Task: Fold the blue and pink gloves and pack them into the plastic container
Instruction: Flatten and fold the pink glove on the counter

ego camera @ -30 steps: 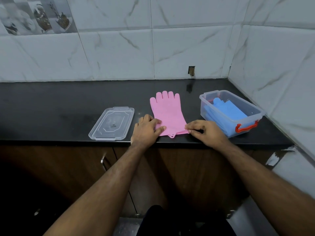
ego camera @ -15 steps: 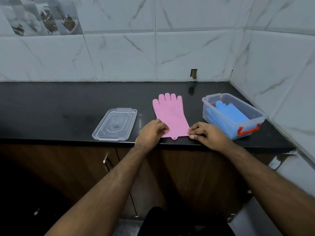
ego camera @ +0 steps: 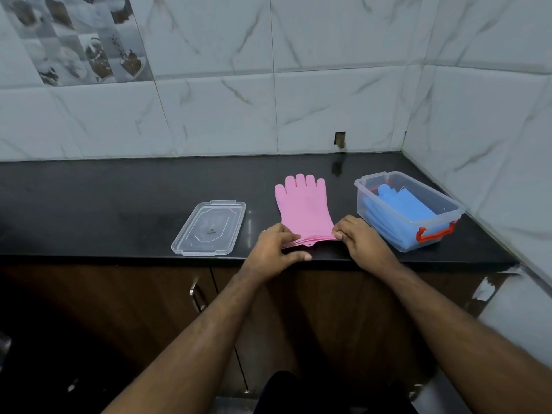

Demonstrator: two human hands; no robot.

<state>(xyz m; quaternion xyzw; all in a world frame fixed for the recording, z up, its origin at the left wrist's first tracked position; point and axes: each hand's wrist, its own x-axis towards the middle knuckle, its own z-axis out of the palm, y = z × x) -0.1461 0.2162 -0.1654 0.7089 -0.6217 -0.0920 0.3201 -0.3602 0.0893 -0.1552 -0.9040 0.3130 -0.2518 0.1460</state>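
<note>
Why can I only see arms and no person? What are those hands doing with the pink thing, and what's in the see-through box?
The camera sits on the person's head and looks down, so you see what they see: their own two arms reaching out. In front is a black counter with tiled walls behind. The pink thing is a stack of pink gloves, lying flat with the fingers pointing away. The left hand and the right hand each pinch a corner of the wrist end, nearest the person. The see-through box on the right is a plastic container with a red handle; blue gloves lie inside it. Its clear lid lies flat on the counter to the left, not on the box.
</note>
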